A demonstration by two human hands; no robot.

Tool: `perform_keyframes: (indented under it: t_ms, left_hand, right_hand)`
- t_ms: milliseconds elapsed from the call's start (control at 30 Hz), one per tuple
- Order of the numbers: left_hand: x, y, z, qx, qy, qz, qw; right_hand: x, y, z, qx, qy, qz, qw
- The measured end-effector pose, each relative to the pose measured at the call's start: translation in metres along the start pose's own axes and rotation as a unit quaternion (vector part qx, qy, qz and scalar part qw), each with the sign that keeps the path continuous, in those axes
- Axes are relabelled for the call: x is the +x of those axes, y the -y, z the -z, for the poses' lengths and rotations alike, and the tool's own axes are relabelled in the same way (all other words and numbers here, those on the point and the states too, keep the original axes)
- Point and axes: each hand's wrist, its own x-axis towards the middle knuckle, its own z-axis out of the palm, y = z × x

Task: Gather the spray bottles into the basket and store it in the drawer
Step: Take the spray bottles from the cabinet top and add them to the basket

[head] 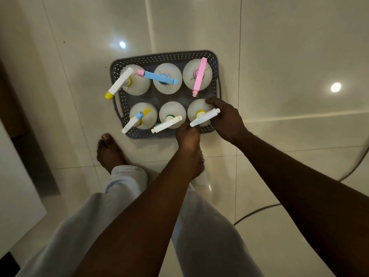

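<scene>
Nothing to read here. I look over the six spray bottles (167, 78) standing in the basket (163, 56) and find no label, brand, number or sign on any of them: the white bodies are blank from above, and the coloured trigger heads carry no print I can make out. The basket's dotted rim is only a pattern, not lettering. The floor tiles (279, 47) at twelve and three o'clock show just lamp glare, no markings.

Both arms reach down, left hand (187, 134) and right hand (225, 116) with fingers curled
</scene>
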Motion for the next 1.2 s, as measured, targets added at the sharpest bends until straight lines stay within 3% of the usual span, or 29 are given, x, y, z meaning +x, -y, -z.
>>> perform_keyframes:
  t_ms: [133, 400, 600, 700, 800, 967, 1200]
  left_hand:
    - [-0.022, 0.003, 0.023, 0.003, 0.009, 0.072, 0.997]
    - [-0.003, -0.030, 0.139, 0.138, -0.095, -0.053, 0.984]
    - [0.044, -0.107, 0.192, 0.226, -0.178, -0.140, 0.947]
    - [0.065, -0.140, 0.191, 0.255, -0.158, -0.198, 0.933]
    - [0.082, -0.167, 0.177, 0.281, -0.117, -0.201, 0.931]
    - [0.097, -0.180, 0.162, 0.259, -0.070, -0.171, 0.948]
    - [0.095, -0.181, 0.163, 0.239, -0.045, -0.168, 0.955]
  right_hand:
    - [-0.015, 0.001, 0.006, 0.007, -0.002, 0.016, 1.000]
    - [-0.039, -0.007, 0.024, 0.010, -0.065, -0.024, 0.998]
    - [-0.020, -0.009, 0.035, 0.088, -0.105, -0.096, 0.986]
    - [-0.001, -0.004, 0.034, 0.170, -0.104, -0.143, 0.969]
    - [0.016, 0.005, 0.030, 0.236, -0.110, -0.170, 0.950]
    - [0.038, 0.015, 0.020, 0.281, -0.113, -0.198, 0.932]
    - [0.034, 0.024, 0.015, 0.278, -0.113, -0.189, 0.935]
